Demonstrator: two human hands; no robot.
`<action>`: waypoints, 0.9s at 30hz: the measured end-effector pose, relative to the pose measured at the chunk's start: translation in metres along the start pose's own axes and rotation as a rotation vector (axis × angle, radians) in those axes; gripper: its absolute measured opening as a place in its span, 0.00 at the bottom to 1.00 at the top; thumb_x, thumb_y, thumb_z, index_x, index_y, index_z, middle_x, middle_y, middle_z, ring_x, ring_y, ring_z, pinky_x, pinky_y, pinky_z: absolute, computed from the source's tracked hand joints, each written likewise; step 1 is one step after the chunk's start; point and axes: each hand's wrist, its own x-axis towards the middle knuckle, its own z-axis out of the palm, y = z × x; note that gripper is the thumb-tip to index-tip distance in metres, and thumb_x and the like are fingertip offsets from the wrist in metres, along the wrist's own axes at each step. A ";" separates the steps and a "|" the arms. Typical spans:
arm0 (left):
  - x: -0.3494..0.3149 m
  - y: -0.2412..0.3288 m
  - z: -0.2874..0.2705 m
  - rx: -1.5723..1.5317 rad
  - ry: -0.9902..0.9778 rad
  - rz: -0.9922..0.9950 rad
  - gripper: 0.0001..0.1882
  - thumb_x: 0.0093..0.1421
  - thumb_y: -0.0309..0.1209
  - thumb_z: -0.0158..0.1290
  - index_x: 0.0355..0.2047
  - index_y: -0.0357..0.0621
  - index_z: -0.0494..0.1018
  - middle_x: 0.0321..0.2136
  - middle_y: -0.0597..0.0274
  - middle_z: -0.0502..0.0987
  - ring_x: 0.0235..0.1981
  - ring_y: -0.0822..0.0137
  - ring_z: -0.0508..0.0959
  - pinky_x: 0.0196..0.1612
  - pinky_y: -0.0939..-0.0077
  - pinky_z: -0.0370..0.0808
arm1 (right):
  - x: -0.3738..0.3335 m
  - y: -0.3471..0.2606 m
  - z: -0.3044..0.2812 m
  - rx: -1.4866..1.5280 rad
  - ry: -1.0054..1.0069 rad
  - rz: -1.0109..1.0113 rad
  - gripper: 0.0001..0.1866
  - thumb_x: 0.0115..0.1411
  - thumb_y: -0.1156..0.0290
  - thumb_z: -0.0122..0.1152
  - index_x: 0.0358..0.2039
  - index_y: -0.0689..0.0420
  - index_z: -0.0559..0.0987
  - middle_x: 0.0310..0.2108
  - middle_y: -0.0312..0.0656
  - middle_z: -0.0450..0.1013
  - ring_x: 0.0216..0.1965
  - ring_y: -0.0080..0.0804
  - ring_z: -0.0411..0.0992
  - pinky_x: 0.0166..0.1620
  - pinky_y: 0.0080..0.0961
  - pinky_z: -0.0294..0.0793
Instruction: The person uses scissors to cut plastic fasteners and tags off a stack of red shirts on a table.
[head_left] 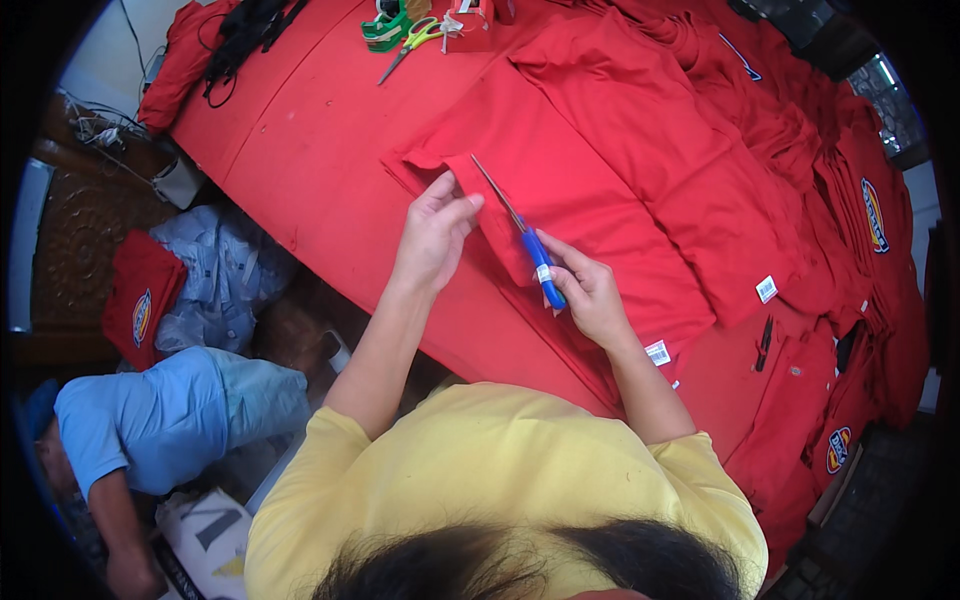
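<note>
Left hand (437,235) is curling loosely at the left edge of a folded red garment (600,215), thumb and fingers standing a little apart; cannot tell whether the fingertips are gripping the cloth. Right hand (590,298) is closing around the blue handle of a slim pointed tool (540,265), whose narrow metal end is slanting forward and leftward over the garment. Materials, left to right: a red cloth bundle (143,295) with an oval patch is resting against crinkled, translucent plastic bags (212,278); in front of these, a person in a light blue shirt (165,415) is bending low. A green tape dispenser (386,30) is sitting on the red-covered table (300,150), just beside scissors (412,45) with rounded yellow-green handles. The garment is lying in flat, soft-creased layers across the table, smooth and matte. A small black cutting tool (765,345) is lying right of it, and rumpled red garments (845,235) are heaping up along the far right, some bearing oval patches.
</note>
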 end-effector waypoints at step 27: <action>0.018 0.012 -0.011 0.185 0.091 0.065 0.18 0.57 0.19 0.49 0.50 0.36 0.68 0.40 0.60 0.75 0.41 0.71 0.75 0.46 0.75 0.72 | 0.046 0.011 0.015 -0.106 0.030 -0.360 0.26 0.60 0.67 0.56 0.58 0.59 0.65 0.41 0.45 0.73 0.39 0.27 0.72 0.44 0.24 0.71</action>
